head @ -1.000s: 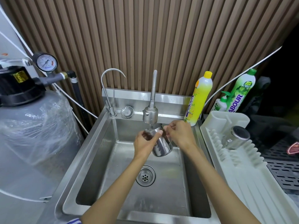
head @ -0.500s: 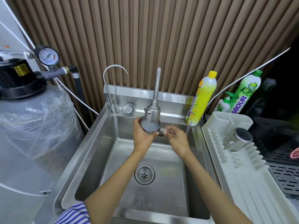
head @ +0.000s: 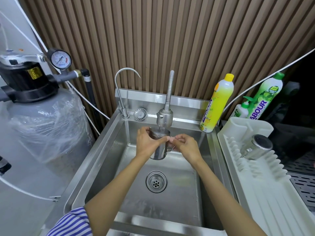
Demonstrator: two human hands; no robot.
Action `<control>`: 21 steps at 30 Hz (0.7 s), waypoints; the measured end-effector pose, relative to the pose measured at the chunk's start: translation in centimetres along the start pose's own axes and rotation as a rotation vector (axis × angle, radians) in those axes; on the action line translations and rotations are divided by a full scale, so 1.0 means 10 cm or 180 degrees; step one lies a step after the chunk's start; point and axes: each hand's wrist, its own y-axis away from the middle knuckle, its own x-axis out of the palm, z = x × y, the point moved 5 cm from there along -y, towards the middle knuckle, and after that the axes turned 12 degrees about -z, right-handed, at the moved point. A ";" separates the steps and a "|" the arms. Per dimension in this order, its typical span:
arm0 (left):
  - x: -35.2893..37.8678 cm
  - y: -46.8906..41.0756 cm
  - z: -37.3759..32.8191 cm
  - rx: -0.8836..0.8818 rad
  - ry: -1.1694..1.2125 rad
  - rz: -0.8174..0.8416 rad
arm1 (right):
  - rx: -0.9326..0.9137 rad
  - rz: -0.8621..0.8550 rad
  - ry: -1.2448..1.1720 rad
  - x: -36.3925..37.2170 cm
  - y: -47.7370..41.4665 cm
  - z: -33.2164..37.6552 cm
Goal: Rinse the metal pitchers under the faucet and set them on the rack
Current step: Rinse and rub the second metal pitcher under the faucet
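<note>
Pitcher (head: pixel 159 148), mouth up beneath faucet (head: pixel 165 116) to catch water: left hand (head: pixel 146 143) is gripping its body, right hand (head: pixel 186 147) is pinching its handle (head: pixel 172 149) for steadiness.

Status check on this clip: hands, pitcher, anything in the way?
Left hand grips pitcher upright under faucet; right hand pinches its handle side. Second pitcher tipped on rack. No obstruction seen toward rack.

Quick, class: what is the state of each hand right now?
Left hand: grips the pitcher under the faucet.
Right hand: pinches the pitcher at its handle side.
</note>
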 end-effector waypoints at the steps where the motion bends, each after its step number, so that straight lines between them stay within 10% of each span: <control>1: 0.02 0.01 0.03 -0.0222 0.0098 0.0003 | -0.0142 -0.0040 0.0299 -0.02 -0.01 0.04; 8: 0.30 0.23 0.18 -0.1802 0.1627 0.0800 | -0.0616 -0.0334 0.1149 -0.10 -0.12 0.31; 21: 0.45 0.25 0.51 -0.2588 0.1900 0.1203 | -0.1069 0.0224 0.2598 0.34 -0.08 0.29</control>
